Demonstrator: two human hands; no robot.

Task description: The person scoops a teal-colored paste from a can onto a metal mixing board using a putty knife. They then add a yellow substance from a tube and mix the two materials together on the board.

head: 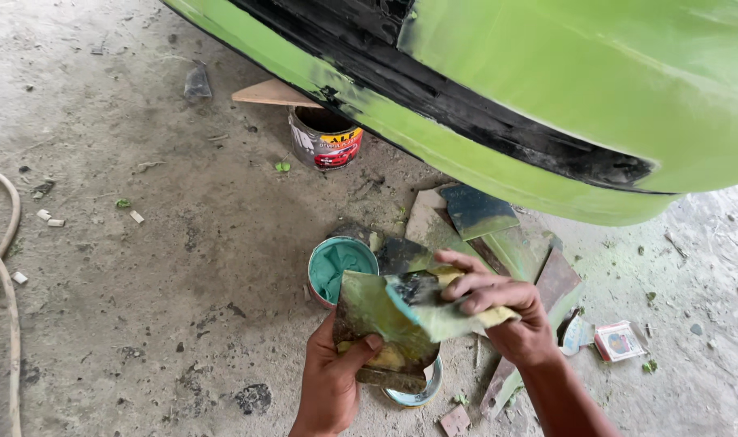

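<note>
While I crouch over the concrete floor (142, 267), I hold a smeared, greenish mixing board (377, 332) low in front of me, just above the open tin of teal filler (342, 267). My left hand (332, 380) grasps the board from below, thumb pressed on its near face. My right hand (498, 311) is clenched around a flat yellow spreader (441, 311), whose blade carries a teal and dark smear and lies across the board's upper right corner, touching it.

Beneath the board, partly hidden by it, sits a round tin lid (421, 392). Beyond my right hand, flat scraps of card and board (482, 222), stained green and dark, lie overlapping on the floor. A small printed packet (618, 340) rests to the right, well apart from the tin.

Farther off stands a second can (327, 139) with a red and yellow label, a piece of wood (272, 93) lying just behind it. Above everything hangs the bright green car body (563, 81), its paint rubbed through to black along a seam, close over the scraps. At the far left, a pale hose (11, 235) curves along the floor.
</note>
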